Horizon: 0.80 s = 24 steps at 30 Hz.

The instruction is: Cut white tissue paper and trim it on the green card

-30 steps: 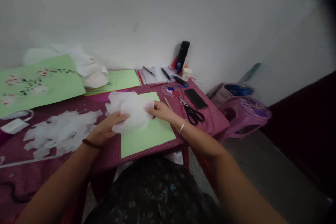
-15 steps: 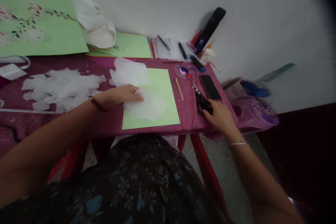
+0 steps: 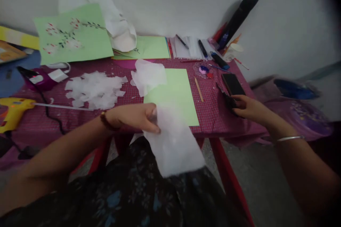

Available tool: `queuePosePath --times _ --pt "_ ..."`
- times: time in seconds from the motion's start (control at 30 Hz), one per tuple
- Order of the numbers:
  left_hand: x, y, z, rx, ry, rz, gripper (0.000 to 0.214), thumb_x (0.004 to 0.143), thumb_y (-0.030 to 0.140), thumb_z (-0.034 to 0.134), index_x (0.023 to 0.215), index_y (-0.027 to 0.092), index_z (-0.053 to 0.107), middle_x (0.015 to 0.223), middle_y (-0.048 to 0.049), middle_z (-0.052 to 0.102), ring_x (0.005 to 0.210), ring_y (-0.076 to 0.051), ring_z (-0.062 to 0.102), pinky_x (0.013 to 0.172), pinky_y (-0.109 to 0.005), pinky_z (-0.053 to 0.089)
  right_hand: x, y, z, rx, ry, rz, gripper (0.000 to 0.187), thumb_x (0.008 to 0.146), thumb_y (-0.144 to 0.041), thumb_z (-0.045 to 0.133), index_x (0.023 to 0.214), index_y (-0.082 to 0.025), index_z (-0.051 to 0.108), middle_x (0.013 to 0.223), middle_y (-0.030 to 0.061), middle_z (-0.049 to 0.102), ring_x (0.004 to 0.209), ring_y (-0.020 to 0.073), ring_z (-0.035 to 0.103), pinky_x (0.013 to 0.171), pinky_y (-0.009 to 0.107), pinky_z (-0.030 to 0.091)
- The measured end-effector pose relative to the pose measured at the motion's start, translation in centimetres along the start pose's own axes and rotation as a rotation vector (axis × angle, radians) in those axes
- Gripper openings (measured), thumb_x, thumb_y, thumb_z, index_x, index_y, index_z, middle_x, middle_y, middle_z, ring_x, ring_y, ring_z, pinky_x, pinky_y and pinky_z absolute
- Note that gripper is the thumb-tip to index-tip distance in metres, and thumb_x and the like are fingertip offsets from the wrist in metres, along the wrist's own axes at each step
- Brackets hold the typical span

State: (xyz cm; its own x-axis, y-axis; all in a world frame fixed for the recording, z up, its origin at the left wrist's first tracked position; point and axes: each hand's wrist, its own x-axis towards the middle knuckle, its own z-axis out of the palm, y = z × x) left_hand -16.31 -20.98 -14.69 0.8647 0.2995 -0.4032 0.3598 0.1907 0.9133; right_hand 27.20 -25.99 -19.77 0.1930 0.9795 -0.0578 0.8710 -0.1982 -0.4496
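White sheet (image 3: 178, 147) is pinched between thumb and fingers of the left hand (image 3: 138, 117) – gripped near its left side, palm partly closed, the lower fingers hidden. The sheet is held out over the near edge of the table (image 3: 213, 122), its lower part spread in front of a dark floral shirt (image 3: 133, 191), its upper part overlapping the green card (image 3: 170, 92) in the view. Whether card and sheet are in contact cannot be told.

The right hand (image 3: 249, 109) is curled about the handles of the scissors (image 3: 225, 95), thumb and forefinger brought round the black grips; the blades are pointed away, toward the wall. Whether the scissors are raised clear of the cloth cannot be made out. The phone (image 3: 233, 84) is seen just beyond that hand, lying beside the scissors.

Other white sheets (image 3: 149, 72) are laid at the card's far left corner, partly over it. To the left a heap of cut pieces (image 3: 96, 90) is spread on the checked cloth. A wooden stick (image 3: 199, 90) is set to the right of the card, near its edge. Farther left, a yellow glue gun (image 3: 14, 111) is seen with a long pale rod (image 3: 64, 106) projecting from it – pointed toward the heap.
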Motion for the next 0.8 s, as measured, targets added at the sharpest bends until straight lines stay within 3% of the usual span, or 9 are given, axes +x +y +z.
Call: queuePosePath --times 0.07,0.13,0.23,0.3,0.4,0.47,0.57,0.7,0.8 --pt "0.4 -1.4 -2.3 0.150 0.215 -0.006 0.016 0.060 0.012 0.072 0.074 0.019 0.073 0.073 -0.0024 0.071 0.071 -0.021 0.066 0.061 -0.026 0.051 -1.3 0.0 -1.3 0.241 -0.152 0.083 0.054 0.080 -0.013 0.062 0.134 -0.012 0.053 0.093 0.0166 0.071 0.072 0.0161 0.064 0.064 0.030 0.047" --pt "0.5 -2.8 -4.2 0.338 0.433 -0.044 0.018 0.059 0.005 0.067 0.073 0.015 0.072 0.067 -0.0019 0.067 0.062 -0.018 0.061 0.055 -0.023 0.046 -3.2 -0.3 -2.3 0.369 -0.181 0.119 0.064 0.077 -0.026 0.071 0.137 -0.019 0.050 0.096 0.0151 0.069 0.072 0.0171 0.061 0.064 0.033 0.047" --pt "-0.4 -4.3 -5.6 0.528 0.575 -0.131 0.026 0.062 0.007 0.065 0.087 0.012 0.073 0.072 -0.0016 0.067 0.063 -0.019 0.060 0.059 -0.024 0.046 -6.6 -1.5 -2.8 0.553 -0.230 0.066 0.081 0.070 -0.048 0.081 0.141 -0.031 0.045 0.099 0.0139 0.065 0.079 0.0201 0.063 0.068 0.036 0.050" --pt "-1.6 -4.5 -5.0 0.673 0.737 -0.077 0.041 0.068 0.011 0.067 0.109 0.012 0.069 0.093 -0.0035 0.070 0.084 -0.023 0.063 0.078 -0.029 0.051 -8.8 -2.9 -2.3 0.661 -0.360 -0.007 0.090 0.069 -0.060 0.079 0.145 -0.038 0.037 0.100 0.0131 0.064 0.085 0.0230 0.065 0.072 0.038 0.051" --pt "-3.4 -4.5 -1.9 0.943 0.986 0.087 0.051 0.085 0.021 0.062 0.135 0.019 0.054 0.129 -0.0079 0.060 0.120 -0.029 0.053 0.108 -0.043 0.039 -11.5 -5.7 -0.5 0.784 -0.577 -0.059 0.090 0.071 -0.070 0.068 0.149 -0.044 0.031 0.109 0.0126 0.063 0.096 0.0268 0.064 0.083 0.042 0.051" --pt "-4.4 -5.2 0.7 1.101 0.957 0.229 0.051 0.089 0.031 0.062 0.137 0.021 0.051 0.137 -0.0103 0.055 0.127 -0.032 0.049 0.112 -0.049 0.033 -12.7 -7.6 0.9 0.845 -0.713 -0.073 0.088 0.070 -0.076 0.065 0.147 -0.045 0.036 0.119 0.0111 0.062 0.109 0.0292 0.061 0.095 0.044 0.047" --pt "-5.2 -7.8 3.4 1.166 0.704 0.361 0.056 0.088 0.036 0.065 0.141 0.031 0.049 0.142 -0.0073 0.054 0.129 -0.031 0.050 0.118 -0.051 0.026 -13.5 -9.7 2.5 0.954 -0.857 -0.040 0.083 0.070 -0.073 0.068 0.144 -0.043 0.044 0.114 0.0065 0.064 0.103 0.0245 0.062 0.092 0.036 0.049" --pt "-5.6 -11.8 3.2 1.205 0.681 0.305 0.054 0.092 0.021 0.054 0.143 0.035 0.047 0.147 -0.0064 0.052 0.133 -0.031 0.049 0.119 -0.053 0.022 -13.8 -10.3 3.9 1.054 -0.942 0.023 0.075 0.072 -0.066 0.072 0.140 -0.040 0.051 0.134 0.0044 0.057 0.121 0.0244 0.054 0.099 0.033 0.044" --pt "-5.7 -13.0 2.0 1.303 0.723 0.372 0.047 0.092 0.015 0.052 0.137 0.028 0.053 0.141 -0.0084 0.057 0.130 -0.029 0.053 0.117 -0.053 0.027 -14.1 -9.9 4.8 1.063 -0.909 0.036 0.075 0.076 -0.068 0.067 0.140 -0.033 0.052 0.132 0.0063 0.057 0.116 0.0237 0.056 0.097 0.033 0.044"
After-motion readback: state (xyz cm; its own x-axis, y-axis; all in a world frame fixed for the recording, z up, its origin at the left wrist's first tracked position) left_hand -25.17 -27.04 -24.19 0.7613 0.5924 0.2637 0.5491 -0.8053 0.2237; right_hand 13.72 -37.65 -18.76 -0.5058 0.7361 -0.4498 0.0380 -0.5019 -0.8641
